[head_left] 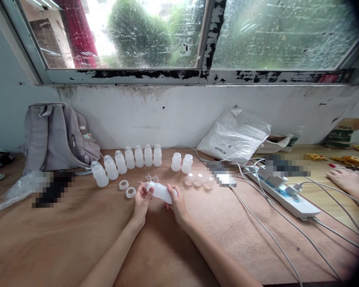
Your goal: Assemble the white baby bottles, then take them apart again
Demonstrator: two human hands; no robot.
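Both hands hold a frosted white baby bottle [160, 192] tipped on its side above the wooden table. My left hand [141, 201] closes its fingers at the bottle's left end, partly hiding it. Around the right end, my right hand [178, 205] is wrapped. Just behind the bottle lie two clear teats [155, 177]. Two white collar rings [131, 193] are on the table to the left of my left hand. Several clear round caps [198, 179] lie to the right. Two bottles without tops [187, 164] stand behind those caps.
Several capped bottles [121, 162] stand in a curved row at the back left. A grey backpack [58, 135] leans against the wall. At right are a silvery bag [235, 135], a white power strip [296, 205] with trailing cables, and another person's hand [344, 179].
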